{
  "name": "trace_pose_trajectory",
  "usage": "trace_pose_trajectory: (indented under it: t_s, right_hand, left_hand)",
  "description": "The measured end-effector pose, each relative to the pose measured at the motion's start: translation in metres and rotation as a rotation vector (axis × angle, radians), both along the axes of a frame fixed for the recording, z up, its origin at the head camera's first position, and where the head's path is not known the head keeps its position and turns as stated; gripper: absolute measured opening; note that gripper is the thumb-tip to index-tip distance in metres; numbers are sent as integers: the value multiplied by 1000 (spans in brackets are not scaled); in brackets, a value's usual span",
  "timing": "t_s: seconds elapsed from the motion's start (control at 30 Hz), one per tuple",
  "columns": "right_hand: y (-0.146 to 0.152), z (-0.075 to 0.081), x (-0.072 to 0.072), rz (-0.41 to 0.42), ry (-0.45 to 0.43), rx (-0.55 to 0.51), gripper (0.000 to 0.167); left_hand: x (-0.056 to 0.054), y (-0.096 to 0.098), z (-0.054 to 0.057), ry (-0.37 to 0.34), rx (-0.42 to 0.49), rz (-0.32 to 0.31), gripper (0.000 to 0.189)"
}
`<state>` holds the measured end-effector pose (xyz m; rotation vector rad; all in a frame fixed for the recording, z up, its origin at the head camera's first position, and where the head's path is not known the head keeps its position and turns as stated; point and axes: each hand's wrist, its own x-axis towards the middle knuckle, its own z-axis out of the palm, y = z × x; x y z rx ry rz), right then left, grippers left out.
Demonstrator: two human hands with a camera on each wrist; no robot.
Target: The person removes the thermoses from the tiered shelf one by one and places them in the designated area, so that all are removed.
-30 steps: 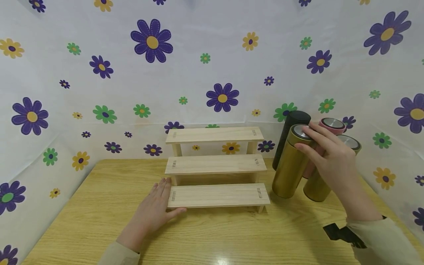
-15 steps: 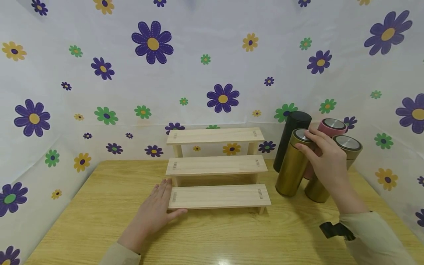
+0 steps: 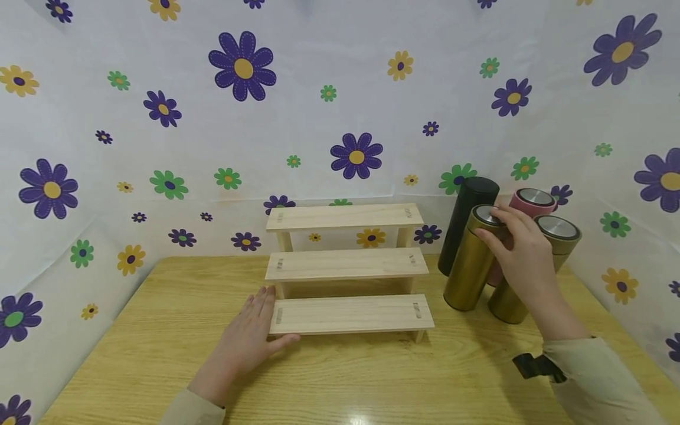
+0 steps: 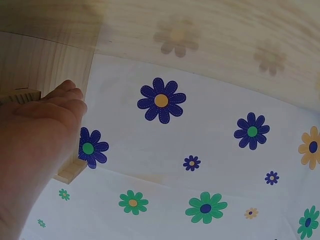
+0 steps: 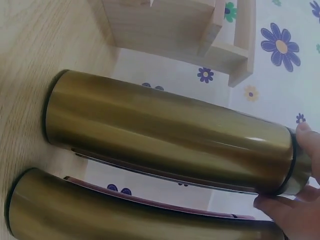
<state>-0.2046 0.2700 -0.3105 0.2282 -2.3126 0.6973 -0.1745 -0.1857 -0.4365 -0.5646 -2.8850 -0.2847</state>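
Note:
My right hand (image 3: 526, 260) grips a gold thermos flask (image 3: 468, 265) by its silver-topped lid, thumb and fingers on opposite sides. In the right wrist view the flask's body (image 5: 170, 132) stands with its base at the table. Close beside it stand a second gold flask (image 3: 509, 300), a pink flask (image 3: 533, 206) partly behind my hand, and a black flask (image 3: 462, 221) at the back. My left hand (image 3: 245, 336) touches the left end of a three-step wooden rack (image 3: 350, 313), fingers straight along its side and thumb at the front.
The wood-grain table (image 3: 329, 378) reaches back to a white cloth backdrop (image 3: 297, 118) printed with flowers. Cloth also closes in the left and right sides. The rack stands mid-table, left of the flasks.
The held gold flask has shifted slightly right and back, closer to the other flasks. My right hand has moved a little with it. My left hand stays at the rack.

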Motion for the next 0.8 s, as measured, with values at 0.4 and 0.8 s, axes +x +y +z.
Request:
trace_pose_trajectory:
  t_s: [0.4,0.8]
  right_hand:
    - [-3,0,8,28,116,121,61]
    - [-24,-32,38,184,258,422,64]
  left_hand:
    - [0,0,2,-7,6,-3,109]
    - [-3,0,4,-13,-13,-2,111]
